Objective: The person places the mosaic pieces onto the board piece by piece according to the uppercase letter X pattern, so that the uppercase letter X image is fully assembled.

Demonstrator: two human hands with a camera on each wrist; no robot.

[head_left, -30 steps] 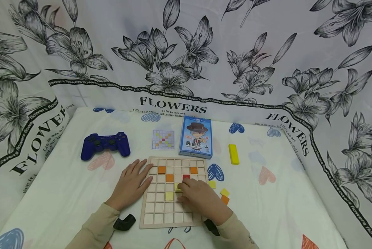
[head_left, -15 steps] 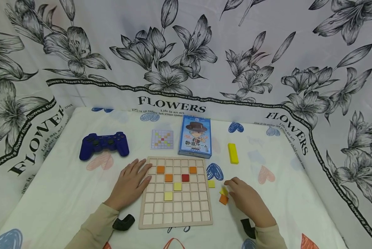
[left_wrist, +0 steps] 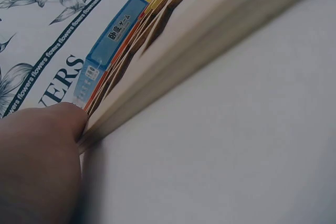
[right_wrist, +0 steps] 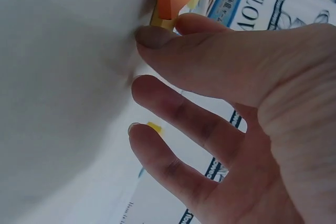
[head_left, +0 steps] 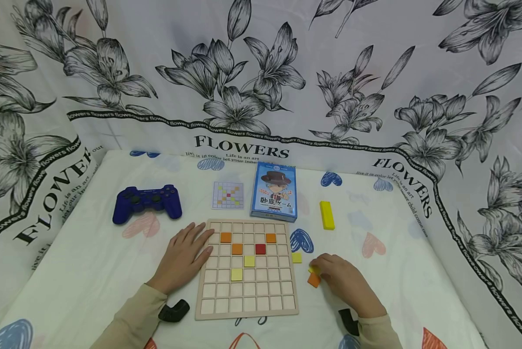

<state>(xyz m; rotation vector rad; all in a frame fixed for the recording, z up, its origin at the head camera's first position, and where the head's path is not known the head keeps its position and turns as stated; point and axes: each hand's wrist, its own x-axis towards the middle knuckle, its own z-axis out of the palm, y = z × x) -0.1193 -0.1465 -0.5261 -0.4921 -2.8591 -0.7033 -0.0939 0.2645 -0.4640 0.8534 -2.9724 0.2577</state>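
Observation:
A wooden grid board (head_left: 243,317) lies in front of me, with orange tiles (head_left: 226,237), a red tile (head_left: 261,249) and yellow tiles (head_left: 236,275) in some squares. My left hand (head_left: 180,257) rests along its left edge, fingers extended and fingertips touching the frame. To the right of the board, my right hand (head_left: 345,281) pinches a yellow tile (right_wrist: 163,23) between thumb and index finger, the other fingers held apart. This tile is partly hidden under a loose orange tile (head_left: 314,280). Another yellow tile (head_left: 296,258) lies beside the board's right edge.
Behind the board are a small pattern card (head_left: 228,195) and a blue game box (head_left: 274,191). A blue game controller (head_left: 147,203) lies at the back left, a yellow block (head_left: 327,215) at the right. A flower-printed curtain (head_left: 261,72) surrounds the back and sides.
My right hand has left the yellow tile in the board's middle square and moved right to the loose tiles. Its fingers have since closed on the yellow one. My left hand has stayed put.

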